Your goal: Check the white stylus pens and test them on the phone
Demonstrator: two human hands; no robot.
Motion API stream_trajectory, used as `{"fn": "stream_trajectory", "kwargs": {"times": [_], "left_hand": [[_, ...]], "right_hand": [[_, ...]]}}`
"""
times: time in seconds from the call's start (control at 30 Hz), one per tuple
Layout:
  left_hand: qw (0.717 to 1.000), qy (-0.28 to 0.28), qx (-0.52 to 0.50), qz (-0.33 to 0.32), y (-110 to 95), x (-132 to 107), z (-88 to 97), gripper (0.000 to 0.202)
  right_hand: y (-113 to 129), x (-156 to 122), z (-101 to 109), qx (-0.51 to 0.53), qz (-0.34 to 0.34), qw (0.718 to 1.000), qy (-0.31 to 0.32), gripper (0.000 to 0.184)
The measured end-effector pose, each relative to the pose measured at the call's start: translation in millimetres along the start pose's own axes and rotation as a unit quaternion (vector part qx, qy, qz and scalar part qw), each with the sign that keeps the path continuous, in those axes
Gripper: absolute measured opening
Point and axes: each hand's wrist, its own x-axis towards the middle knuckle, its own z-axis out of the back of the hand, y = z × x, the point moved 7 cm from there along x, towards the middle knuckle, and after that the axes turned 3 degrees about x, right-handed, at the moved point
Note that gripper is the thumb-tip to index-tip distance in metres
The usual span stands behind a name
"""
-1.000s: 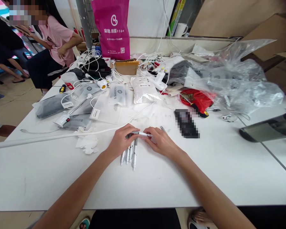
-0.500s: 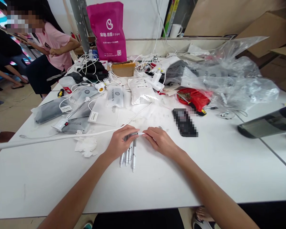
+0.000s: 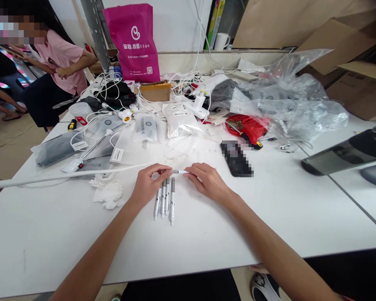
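Observation:
Between my two hands a white and grey pen (image 3: 179, 172) is held level above the white table (image 3: 225, 234). My left hand (image 3: 148, 184) pinches its grey end between thumb and fingers. The white part sits in the fingertips of my right hand (image 3: 207, 182), which are closed on it. Just below my hands, several similar pens (image 3: 172, 205) lie side by side on the table, grey ends pointing away from me. Whether the held pen is in one piece or partly unscrewed I cannot tell.
A black phone (image 3: 236, 159) lies right of my hands; crumpled tissue (image 3: 106, 190) lies left. Behind are bagged packages (image 3: 65, 146), a red bag (image 3: 249, 127), clear plastic (image 3: 301, 113) and a pink bag (image 3: 134, 46). A dark bottle (image 3: 341, 152) lies at right. A person sits at far left.
The view has shifted slightly. My hands have moved a little apart, and more of the held pen shows between them. The pens on the table stay in place.

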Motion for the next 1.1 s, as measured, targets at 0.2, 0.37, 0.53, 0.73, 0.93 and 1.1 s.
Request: {"fn": "stream_trajectory", "kwargs": {"times": [0.2, 0.37, 0.53, 0.73, 0.93, 1.1], "left_hand": [[0.999, -0.021, -0.034, 0.022, 4.1, -0.7, 3.6, 0.028], [0.999, -0.009, -0.045, 0.015, 6.2, -1.0, 2.5, 0.024], [0.998, -0.027, -0.043, -0.036, -2.4, -3.0, 5.3, 0.018], [0.995, -0.046, -0.045, -0.08, -14.2, -5.2, 6.9, 0.014], [0.998, -0.051, -0.004, -0.024, -7.9, -10.5, -2.6, 0.011], [0.977, -0.093, 0.129, -0.145, -50.8, -17.6, -5.3, 0.024]], "right_hand": [[-3.3, -0.1, 3.1, 0.102, -0.061, 0.993, -0.004, 0.035], [-4.7, 1.6, 5.3, 0.131, -0.087, 0.988, -0.004, 0.04], [-17.5, -0.3, 1.4, 0.25, -0.215, 0.944, 0.025, 0.05], [-29.2, -2.1, -0.7, 0.442, -0.277, 0.853, -0.026, 0.043], [-30.3, 2.1, 6.8, 0.46, -0.239, 0.847, -0.117, 0.043], [-32.0, 4.0, 1.2, 0.543, -0.253, 0.787, -0.146, 0.04]]}}
